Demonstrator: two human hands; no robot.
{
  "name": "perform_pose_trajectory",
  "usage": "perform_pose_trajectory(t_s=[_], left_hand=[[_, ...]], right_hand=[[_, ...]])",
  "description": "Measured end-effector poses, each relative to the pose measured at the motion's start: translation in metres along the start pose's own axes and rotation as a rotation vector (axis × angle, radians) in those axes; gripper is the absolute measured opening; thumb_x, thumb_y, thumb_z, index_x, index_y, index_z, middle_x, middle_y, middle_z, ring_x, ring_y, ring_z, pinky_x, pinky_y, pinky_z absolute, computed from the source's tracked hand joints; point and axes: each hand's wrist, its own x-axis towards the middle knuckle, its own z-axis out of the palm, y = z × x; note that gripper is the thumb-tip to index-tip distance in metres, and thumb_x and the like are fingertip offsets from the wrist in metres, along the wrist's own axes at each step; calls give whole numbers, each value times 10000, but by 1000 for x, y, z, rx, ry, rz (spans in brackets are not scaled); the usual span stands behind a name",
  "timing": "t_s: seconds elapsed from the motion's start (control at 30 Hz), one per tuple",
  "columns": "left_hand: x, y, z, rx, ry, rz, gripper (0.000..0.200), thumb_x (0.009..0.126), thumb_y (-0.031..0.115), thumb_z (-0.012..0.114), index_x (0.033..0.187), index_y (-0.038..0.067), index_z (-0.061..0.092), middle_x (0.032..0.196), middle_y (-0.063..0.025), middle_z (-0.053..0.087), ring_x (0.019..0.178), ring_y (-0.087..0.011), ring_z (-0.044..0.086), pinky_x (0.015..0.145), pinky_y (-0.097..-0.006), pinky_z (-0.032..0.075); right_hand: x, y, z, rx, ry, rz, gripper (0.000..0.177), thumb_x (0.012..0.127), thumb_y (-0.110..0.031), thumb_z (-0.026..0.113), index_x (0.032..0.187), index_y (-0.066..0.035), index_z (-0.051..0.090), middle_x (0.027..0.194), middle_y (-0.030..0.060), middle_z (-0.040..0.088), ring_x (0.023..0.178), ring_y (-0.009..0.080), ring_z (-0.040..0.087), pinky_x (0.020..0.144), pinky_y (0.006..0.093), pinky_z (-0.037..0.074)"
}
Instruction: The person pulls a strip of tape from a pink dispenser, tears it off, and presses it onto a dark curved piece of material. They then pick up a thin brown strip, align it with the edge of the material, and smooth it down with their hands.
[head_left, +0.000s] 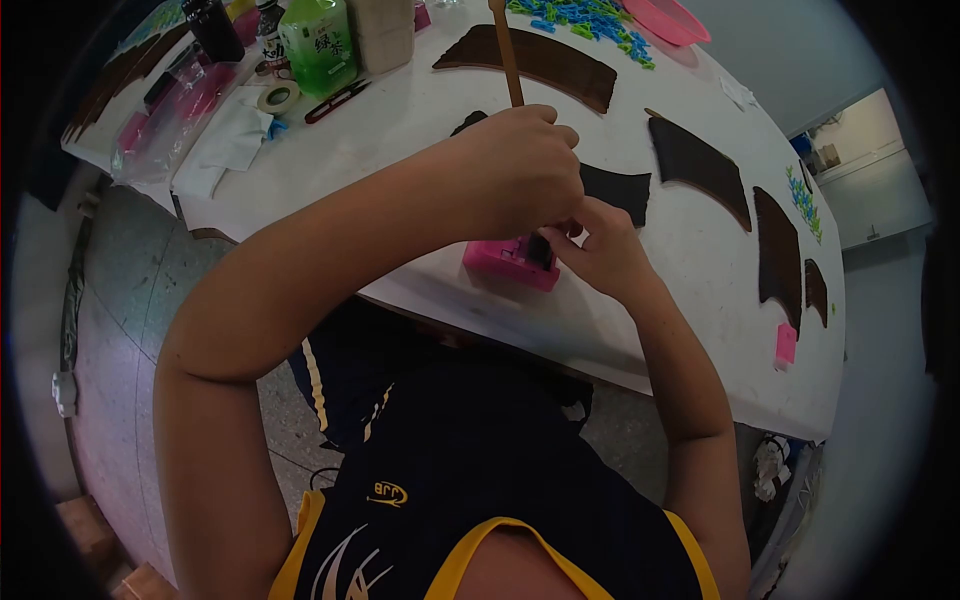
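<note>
While left hand clamps slim brown stick, right hand bends over boxy pink plastic block, white table's near edge (likely light, stiff; hold sides); right fingertips' closure unclear.

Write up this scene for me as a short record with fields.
Table: white
Left hand: the person's own, closed around a brown stick
Right hand: the person's own, fingers at the pink block
Dark pieces: several, curved, spread out
Far side: small blue and green bits, pink bowl
Unclear: the fingertips' exact grip
</note>
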Motion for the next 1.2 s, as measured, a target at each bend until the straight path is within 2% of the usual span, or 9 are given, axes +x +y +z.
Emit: perform_pose_trajectory(t_s=[0.17,0.33,0.43,0.63,0.73,0.97,1.03,1.13,1.2], left_hand=[[-8,-1,6,-91,79,-15,98,852,121,732,849,188,804,815,1,708,957,-188,660,912,-346,497],[-26,-6,36,-151,235,-42,125,774,50,725,842,136,785,804,-11,683,877,-206,644,819,-349,526],[-34,-2,57,-177,279,-75,142,742,48,741,868,108,769,824,-14,678,845,-218,630,758,-357,539],[-34,10,88,-281,391,-64,231,723,66,785,950,98,760,868,-13,680,858,-229,633,725,-363,546],[-30,15,94,-298,434,-83,180,756,96,756,932,117,787,857,-7,696,859,-217,637,749,-359,554],[-27,18,96,-316,437,-91,190,759,104,751,946,115,787,862,-5,697,854,-218,635,727,-356,556],[-28,17,96,-334,463,-62,254,732,36,777,979,96,765,853,-43,668,838,-247,639,698,-379,553],[-28,15,96,-341,474,-50,263,728,21,772,981,92,767,855,-45,674,828,-249,640,691,-381,555],[-29,15,95,-347,472,-51,267,727,16,770,984,89,768,859,-50,678,830,-250,644,695,-381,558]], right_hand=[[0,-1,0,-14,19,-13,142,877,-39,773,998,-28,700,871,106,710,759,224,705,712,326,596],[-8,1,-3,-7,55,-10,168,880,-38,767,1044,-52,733,887,101,720,770,222,706,698,332,596],[-13,6,-7,-76,49,-85,180,873,-29,759,1050,-65,751,905,90,734,794,225,707,683,337,593],[-23,12,-16,-152,28,-150,172,846,2,736,1000,-68,769,914,72,741,816,234,708,677,344,588],[-27,14,-20,-193,16,-148,174,840,9,732,983,-78,776,894,74,731,802,236,700,666,352,580],[-31,19,-21,-204,11,-128,187,834,8,739,991,-86,779,874,78,718,789,248,689,661,360,569],[-32,19,-21,-201,16,-123,185,835,8,739,991,-84,778,877,79,718,791,250,689,663,361,569],[-34,21,-21,-196,28,-142,185,837,9,737,991,-84,778,880,78,720,791,248,688,663,359,569],[-40,22,-25,-197,9,-116,214,838,63,705,1005,-50,776,900,83,704,775,198,676,657,316,560]])
